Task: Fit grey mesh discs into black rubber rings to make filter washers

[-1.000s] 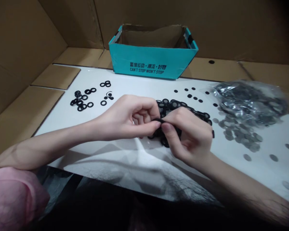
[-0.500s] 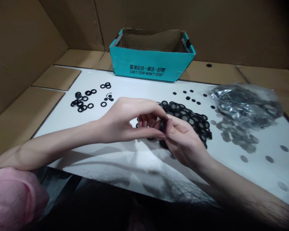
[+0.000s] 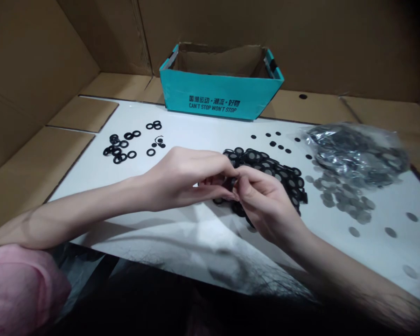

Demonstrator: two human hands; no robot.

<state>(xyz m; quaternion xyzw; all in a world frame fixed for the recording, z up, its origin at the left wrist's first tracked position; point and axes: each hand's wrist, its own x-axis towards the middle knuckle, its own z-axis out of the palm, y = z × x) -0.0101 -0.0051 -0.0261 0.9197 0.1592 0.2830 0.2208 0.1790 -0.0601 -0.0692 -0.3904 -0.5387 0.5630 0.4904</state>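
My left hand (image 3: 189, 179) and my right hand (image 3: 266, 196) meet over the middle of the white board, fingertips pressed together. Between them they pinch a small black ring (image 3: 234, 184), mostly covered by the fingers. Right behind and beneath the hands lies a heap of black rings with grey discs in them (image 3: 266, 165). To the left are loose black rings (image 3: 116, 151) with open centres. Beside these lie a few small black discs (image 3: 160, 141) and a thin curved strip.
A turquoise cardboard box (image 3: 220, 95) stands at the back. On the right rests a clear plastic bag (image 3: 360, 151) of dark pieces, with grey discs (image 3: 346, 200) spread in front. Several small black discs (image 3: 273, 143) lie behind the heap. Cardboard walls (image 3: 301, 46) enclose the white board (image 3: 91, 186).
The fingers of both hands have closed further around the black ring, which showed edge-on before and is now mostly hidden. My left hand has dropped slightly.
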